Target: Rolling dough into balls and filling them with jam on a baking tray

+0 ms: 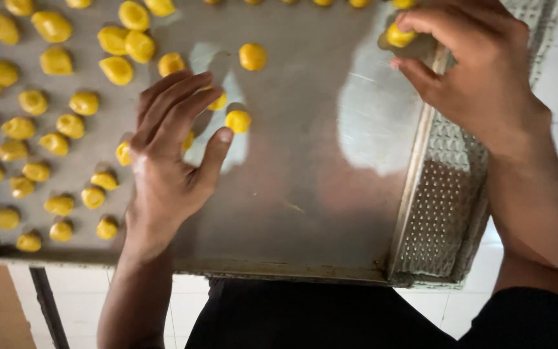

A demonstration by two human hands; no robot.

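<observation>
Left hand [169, 161] lying flat and open on the metal tray [305, 213], holding nothing, thumb tip almost touching a yellow dough ball [237, 121] sitting just past it. Right hand [479, 71] pinching another yellow ball [399, 35] at the tray's far right edge.

Left hand [169, 152] lies palm-down, fingers extended and loosely together toward 1 o'clock, thumb spread toward 2 o'clock; its forearm runs down to 6 o'clock. Right hand [473, 64] is curled, fingertips pinched toward 10 o'clock, its forearm leaving at 5 o'clock.
</observation>
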